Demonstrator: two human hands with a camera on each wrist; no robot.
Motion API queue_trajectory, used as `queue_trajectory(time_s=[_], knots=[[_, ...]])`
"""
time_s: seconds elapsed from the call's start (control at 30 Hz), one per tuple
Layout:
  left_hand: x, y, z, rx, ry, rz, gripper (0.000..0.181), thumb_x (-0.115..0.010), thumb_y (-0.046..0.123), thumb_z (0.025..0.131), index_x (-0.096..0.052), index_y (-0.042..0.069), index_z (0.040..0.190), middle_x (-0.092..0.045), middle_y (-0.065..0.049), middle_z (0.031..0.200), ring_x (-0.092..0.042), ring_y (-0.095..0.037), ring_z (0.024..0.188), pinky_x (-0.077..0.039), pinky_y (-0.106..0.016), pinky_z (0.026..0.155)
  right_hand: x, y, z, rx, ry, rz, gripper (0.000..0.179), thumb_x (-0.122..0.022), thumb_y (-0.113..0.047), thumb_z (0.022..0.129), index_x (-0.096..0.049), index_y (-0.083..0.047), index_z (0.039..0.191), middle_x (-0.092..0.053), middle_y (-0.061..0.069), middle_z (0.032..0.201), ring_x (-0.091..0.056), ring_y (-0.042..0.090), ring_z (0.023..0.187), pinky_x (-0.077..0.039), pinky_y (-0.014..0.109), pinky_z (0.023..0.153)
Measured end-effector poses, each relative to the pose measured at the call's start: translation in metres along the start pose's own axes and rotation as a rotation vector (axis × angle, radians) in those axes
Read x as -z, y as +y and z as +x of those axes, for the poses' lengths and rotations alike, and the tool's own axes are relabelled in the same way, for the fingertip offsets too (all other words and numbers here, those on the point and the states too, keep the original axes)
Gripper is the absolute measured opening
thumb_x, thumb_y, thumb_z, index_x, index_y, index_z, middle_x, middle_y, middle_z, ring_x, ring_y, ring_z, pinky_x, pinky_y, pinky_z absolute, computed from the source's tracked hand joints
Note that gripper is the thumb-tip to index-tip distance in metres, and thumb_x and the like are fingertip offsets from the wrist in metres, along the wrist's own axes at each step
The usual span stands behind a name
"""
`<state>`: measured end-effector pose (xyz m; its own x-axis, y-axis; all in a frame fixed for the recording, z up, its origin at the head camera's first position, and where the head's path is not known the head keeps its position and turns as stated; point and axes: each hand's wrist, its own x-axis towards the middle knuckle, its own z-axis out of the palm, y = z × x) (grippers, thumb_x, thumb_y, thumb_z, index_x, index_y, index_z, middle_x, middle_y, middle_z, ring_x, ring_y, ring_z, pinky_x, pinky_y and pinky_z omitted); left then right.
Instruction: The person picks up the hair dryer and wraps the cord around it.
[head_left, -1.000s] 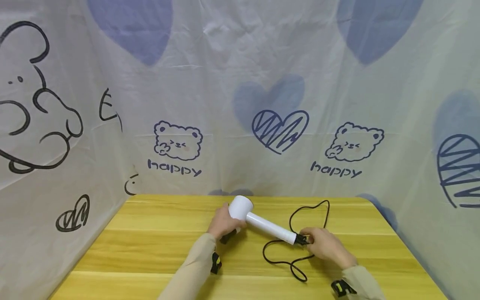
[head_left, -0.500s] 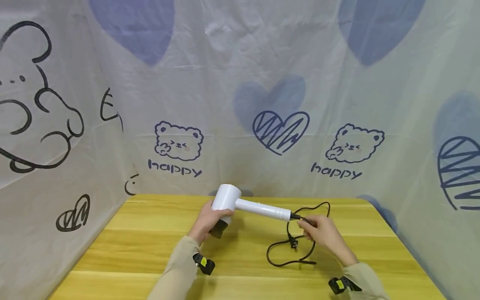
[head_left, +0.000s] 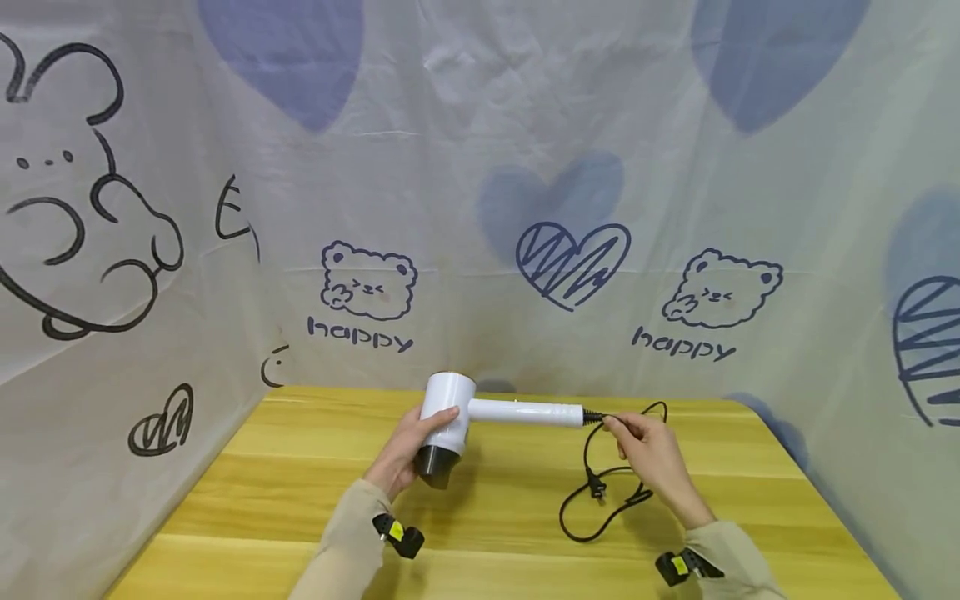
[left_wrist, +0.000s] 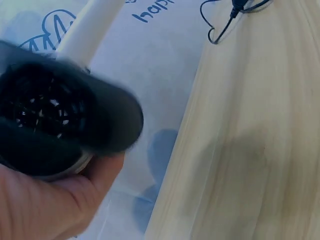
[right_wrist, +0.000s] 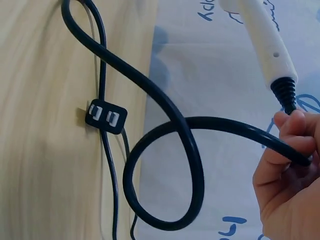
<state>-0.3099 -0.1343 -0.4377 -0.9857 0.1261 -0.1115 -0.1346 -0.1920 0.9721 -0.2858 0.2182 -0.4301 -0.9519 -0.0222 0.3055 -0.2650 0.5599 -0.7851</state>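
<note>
A white hair dryer (head_left: 450, 398) is held up over the table, its handle (head_left: 528, 413) pointing right and its dark nozzle (head_left: 437, 465) facing down toward me. My left hand (head_left: 405, 448) grips the dryer's barrel, thumb across the front. In the left wrist view the nozzle (left_wrist: 107, 117) shows its dark opening above that hand. My right hand (head_left: 651, 450) pinches the black cord (head_left: 617, 419) just past the ribbed strain relief. The cord (right_wrist: 187, 150) loops down from these fingers in the right wrist view, and its plug (right_wrist: 106, 117) hangs among the loops.
The yellow wood-grain table (head_left: 300, 500) lies below both hands. Behind it hangs a pale cloth (head_left: 465, 317) printed with hearts and bears, and it also runs along both sides. Cord loops (head_left: 592, 525) spread below the right hand.
The hair dryer has risen from the table and moved left, its handle swinging from slanted to nearly level. The right hand has shifted slightly up with the cord, and the plug has come into view.
</note>
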Motion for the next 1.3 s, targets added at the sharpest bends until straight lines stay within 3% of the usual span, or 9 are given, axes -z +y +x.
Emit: queue_trajectory(time_s=[0.1, 0.2, 0.33, 0.47, 0.73, 0.87, 1.1, 1.2, 1.3], knots=[[0.001, -0.001, -0.005, 0.021, 0.022, 0.025, 0.070, -0.074, 0.038, 0.084, -0.042, 0.003, 0.135, -0.064, -0.014, 0.100, -0.067, -0.023, 0.080, -0.060, -0.041, 0.069, -0.004, 0.000, -0.001, 0.001, -0.009, 0.000, 0.026, -0.058, -0.033, 0.099, -0.073, -0.012, 0.100, -0.057, 0.011, 0.063, -0.040, 0.011, 0.046, -0.032, 0.024, 0.040], [0.003, -0.001, -0.009, 0.021, 0.102, 0.057, 0.071, -0.077, 0.034, 0.082, -0.043, 0.002, 0.135, -0.063, -0.015, 0.104, -0.065, -0.023, 0.082, -0.059, -0.040, 0.070, -0.007, -0.001, 0.000, 0.012, -0.057, 0.015, 0.026, -0.057, -0.034, 0.099, -0.073, -0.014, 0.100, -0.055, 0.007, 0.060, -0.041, 0.011, 0.046, -0.035, 0.024, 0.041], [0.006, 0.002, -0.011, -0.038, 0.207, 0.080, 0.068, -0.079, 0.028, 0.079, -0.048, 0.002, 0.133, -0.061, -0.018, 0.111, -0.063, -0.025, 0.086, -0.058, -0.038, 0.071, -0.004, 0.001, 0.001, -0.023, -0.173, 0.150, 0.033, -0.050, -0.036, 0.102, -0.069, -0.010, 0.111, -0.047, 0.001, 0.056, -0.040, 0.011, 0.045, -0.042, 0.027, 0.043], [0.008, 0.008, -0.010, -0.110, 0.276, 0.106, 0.067, -0.080, 0.030, 0.079, -0.049, 0.004, 0.132, -0.059, -0.018, 0.117, -0.061, -0.025, 0.091, -0.056, -0.036, 0.074, 0.007, 0.010, 0.000, -0.075, -0.234, 0.249, 0.043, -0.040, -0.038, 0.106, -0.063, -0.004, 0.116, -0.040, 0.000, 0.057, -0.039, 0.012, 0.047, -0.048, 0.032, 0.048], [0.008, 0.018, -0.010, -0.182, 0.357, 0.099, 0.069, -0.080, 0.028, 0.080, -0.045, 0.006, 0.136, -0.055, -0.017, 0.123, -0.059, -0.025, 0.095, -0.054, -0.034, 0.076, 0.024, 0.027, 0.001, -0.029, -0.246, 0.037, 0.039, -0.041, -0.038, 0.105, -0.064, -0.006, 0.104, -0.042, 0.000, 0.060, -0.040, 0.012, 0.048, -0.044, 0.029, 0.049], [0.007, 0.015, -0.008, -0.188, 0.353, 0.105, 0.068, -0.079, 0.028, 0.081, -0.045, 0.006, 0.135, -0.055, -0.017, 0.121, -0.059, -0.024, 0.093, -0.054, -0.034, 0.075, 0.027, 0.027, 0.001, -0.020, -0.297, 0.046, 0.037, -0.039, -0.033, 0.107, -0.062, -0.004, 0.106, -0.041, 0.002, 0.062, -0.039, 0.012, 0.051, -0.042, 0.027, 0.051], [0.001, 0.006, -0.004, -0.236, 0.372, 0.170, 0.063, -0.081, 0.025, 0.079, -0.047, 0.004, 0.128, -0.057, -0.018, 0.117, -0.060, -0.025, 0.091, -0.055, -0.033, 0.074, 0.025, 0.006, 0.003, -0.033, -0.185, 0.164, 0.037, -0.038, -0.033, 0.107, -0.060, -0.004, 0.113, -0.039, 0.005, 0.068, -0.038, 0.013, 0.057, -0.038, 0.029, 0.055], [-0.004, 0.001, -0.004, -0.260, 0.391, 0.217, 0.062, -0.082, 0.024, 0.078, -0.048, 0.003, 0.127, -0.058, -0.017, 0.116, -0.059, -0.026, 0.092, -0.053, -0.031, 0.075, 0.013, -0.009, 0.007, 0.039, -0.180, 0.090, 0.037, -0.038, -0.036, 0.107, -0.062, -0.010, 0.116, -0.040, 0.002, 0.070, -0.037, 0.010, 0.059, -0.036, 0.028, 0.055], [-0.011, -0.001, -0.003, -0.261, 0.390, 0.209, 0.064, -0.081, 0.028, 0.079, -0.048, 0.003, 0.128, -0.058, -0.017, 0.115, -0.059, -0.025, 0.092, -0.052, -0.030, 0.075, -0.002, -0.023, 0.009, 0.137, -0.248, -0.013, 0.039, -0.035, -0.037, 0.107, -0.062, -0.017, 0.126, -0.042, 0.000, 0.070, -0.035, 0.008, 0.057, -0.036, 0.026, 0.054]])
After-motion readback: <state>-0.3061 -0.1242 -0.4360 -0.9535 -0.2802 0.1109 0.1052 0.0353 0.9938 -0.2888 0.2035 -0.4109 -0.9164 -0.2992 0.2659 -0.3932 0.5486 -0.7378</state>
